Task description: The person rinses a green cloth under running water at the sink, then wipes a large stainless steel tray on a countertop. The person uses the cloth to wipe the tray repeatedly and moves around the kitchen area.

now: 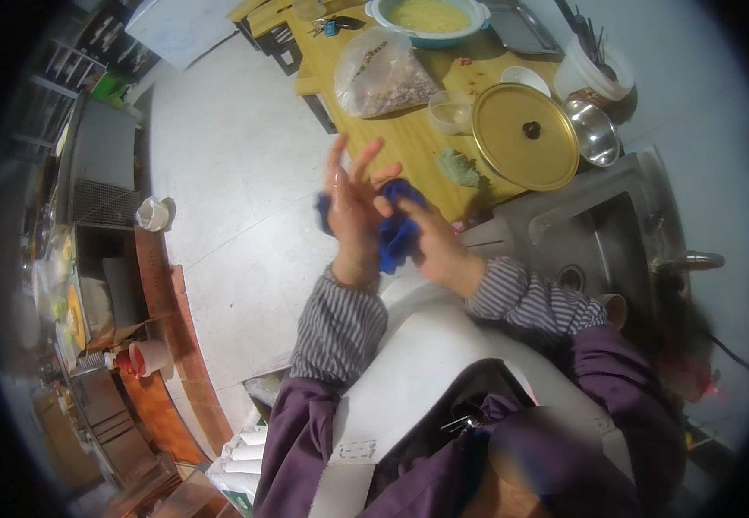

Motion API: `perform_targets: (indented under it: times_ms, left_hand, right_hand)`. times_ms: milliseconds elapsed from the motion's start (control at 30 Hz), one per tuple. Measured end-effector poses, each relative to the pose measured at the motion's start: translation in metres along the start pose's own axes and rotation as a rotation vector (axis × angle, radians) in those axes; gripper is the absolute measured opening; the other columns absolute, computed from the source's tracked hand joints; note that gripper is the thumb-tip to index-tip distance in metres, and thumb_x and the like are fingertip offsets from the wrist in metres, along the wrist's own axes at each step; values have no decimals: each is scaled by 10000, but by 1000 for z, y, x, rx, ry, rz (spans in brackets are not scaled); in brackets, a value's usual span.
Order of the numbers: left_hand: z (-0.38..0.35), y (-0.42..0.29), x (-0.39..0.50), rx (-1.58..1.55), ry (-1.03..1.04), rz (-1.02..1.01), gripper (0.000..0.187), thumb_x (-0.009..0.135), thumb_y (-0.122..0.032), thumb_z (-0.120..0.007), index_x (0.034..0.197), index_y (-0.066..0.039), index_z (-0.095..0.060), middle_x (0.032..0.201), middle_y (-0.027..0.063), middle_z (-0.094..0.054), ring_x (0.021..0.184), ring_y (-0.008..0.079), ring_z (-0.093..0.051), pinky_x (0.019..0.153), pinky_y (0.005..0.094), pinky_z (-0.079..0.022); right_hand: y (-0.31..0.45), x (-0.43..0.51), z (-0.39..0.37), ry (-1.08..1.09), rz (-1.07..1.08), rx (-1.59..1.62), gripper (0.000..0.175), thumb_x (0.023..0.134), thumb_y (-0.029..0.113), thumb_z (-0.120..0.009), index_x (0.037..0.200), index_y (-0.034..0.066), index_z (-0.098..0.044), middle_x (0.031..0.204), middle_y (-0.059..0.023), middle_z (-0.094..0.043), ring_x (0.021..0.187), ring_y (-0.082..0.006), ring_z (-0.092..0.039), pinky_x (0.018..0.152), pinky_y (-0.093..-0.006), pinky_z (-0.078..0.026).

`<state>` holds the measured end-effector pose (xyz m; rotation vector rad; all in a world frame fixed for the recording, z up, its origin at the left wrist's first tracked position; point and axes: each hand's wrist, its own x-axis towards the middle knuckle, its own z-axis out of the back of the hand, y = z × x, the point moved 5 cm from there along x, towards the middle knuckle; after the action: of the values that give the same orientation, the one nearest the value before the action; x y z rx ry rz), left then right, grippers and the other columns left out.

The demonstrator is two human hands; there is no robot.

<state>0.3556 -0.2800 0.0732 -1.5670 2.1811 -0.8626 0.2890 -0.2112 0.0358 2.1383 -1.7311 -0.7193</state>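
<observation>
A dark blue cloth (pixel 395 241) is bunched in my right hand (pixel 444 249), pressed towards the palm side of my left hand (pixel 350 210). My left hand looks wet and is raised with its fingers spread. More blue cloth shows past the outer edge of that hand, so part of the cloth lies hidden behind it. Both hands are in front of the white apron (pixel 413 343), near the corner of a yellow wooden table (pixel 407 146). A crumpled green cloth (pixel 462 168) rests on this corner, apart from my hands.
To the right is a metal sink (pixel 517 217) with a faucet (pixel 698 260). The table carries a round gold-coloured lid (pixel 517 146), a clear plastic cup (pixel 449 113), a filled plastic bag (pixel 384 78) and a basin of pale yellow food (pixel 429 16). A white bucket (pixel 152 213) stands left.
</observation>
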Motion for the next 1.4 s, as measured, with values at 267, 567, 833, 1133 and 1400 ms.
perform_targets:
  times_ms: [267, 567, 833, 1133, 1400]
  left_hand:
    - [65, 65, -20, 1044, -74, 6, 478, 864, -132, -506, 1302, -20, -349, 1334, 204, -341, 1251, 327, -304, 1024, 391, -265]
    - [52, 104, -34, 1848, 420, -33, 650, 678, -136, -688, 1268, -78, -423, 1349, 234, -306, 1227, 385, -327, 1031, 405, -277]
    - [61, 112, -33, 1674, 409, -109, 706, 626, -164, -731, 1253, -53, -427, 1340, 257, -294, 1239, 406, -297, 1030, 448, -265]
    - [25, 67, -65, 1180, 224, -17, 549, 760, -295, -655, 1196, -30, -453, 1281, 226, -380, 1211, 337, -361, 986, 432, -314]
    - [70, -52, -118, 195, -104, 354, 355, 876, -279, -548, 1125, -33, -487, 961, 36, -545, 805, 94, -503, 649, 228, -444]
  right_hand:
    - [60, 10, 48, -120, 420, -1791, 535, 715, 100, -630, 1216, 63, -445, 1235, -173, -453, 1141, -333, -437, 946, -380, -362]
    - [86, 20, 137, -416, 141, -2077, 530, 710, -67, -515, 1208, 53, -377, 1203, -211, -424, 1103, -395, -430, 875, -413, -404]
    - [97, -33, 146, -580, 292, -1571, 233, 685, 88, -651, 843, 19, -493, 753, -98, -508, 703, -226, -510, 646, -355, -424]
    - [99, -90, 74, -624, 443, -624, 358, 791, 67, -563, 1129, 22, -454, 1042, -69, -519, 902, -154, -502, 799, -287, -402]
    - [-40, -3, -56, 325, -59, -899, 293, 799, 106, -597, 1033, 33, -437, 938, -18, -505, 907, -116, -507, 813, -251, -421]
